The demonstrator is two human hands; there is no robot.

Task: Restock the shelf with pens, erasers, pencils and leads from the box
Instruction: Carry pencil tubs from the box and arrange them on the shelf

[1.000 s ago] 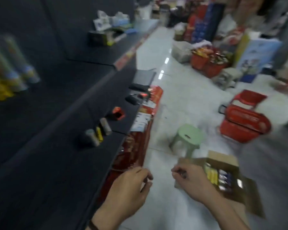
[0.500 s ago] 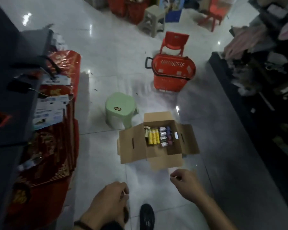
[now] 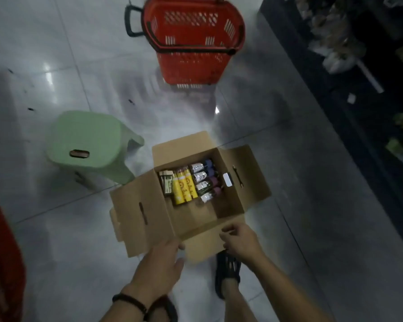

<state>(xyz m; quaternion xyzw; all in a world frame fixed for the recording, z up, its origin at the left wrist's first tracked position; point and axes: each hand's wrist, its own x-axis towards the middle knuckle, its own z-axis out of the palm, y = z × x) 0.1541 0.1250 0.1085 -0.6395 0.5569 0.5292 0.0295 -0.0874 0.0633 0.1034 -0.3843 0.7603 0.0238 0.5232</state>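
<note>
Plenty of bare tiled floor (image 3: pixel 68 228) left of the box (image 3: pixel 189 219); dark shelving (image 3: pixel 370 101) along the right edge. Beyond, well apart: red basket (image 3: pixel 193 40), then green stool (image 3: pixel 86 145) near the box's left flap. Inside, against the far wall: yellow packs (image 3: pixel 183 188), small wrapped packs (image 3: pixel 201 180). Left hand (image 3: pixel 159 267) spread flat, fingertips over the near flap. Right hand (image 3: pixel 240 240) loosely curled over that flap's right corner, holding nothing visible.

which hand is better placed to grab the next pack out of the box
Probably the right hand: it hovers over the near flap of the box, closer to the packs. The left hand sits lower, over the near-left flap.
</note>
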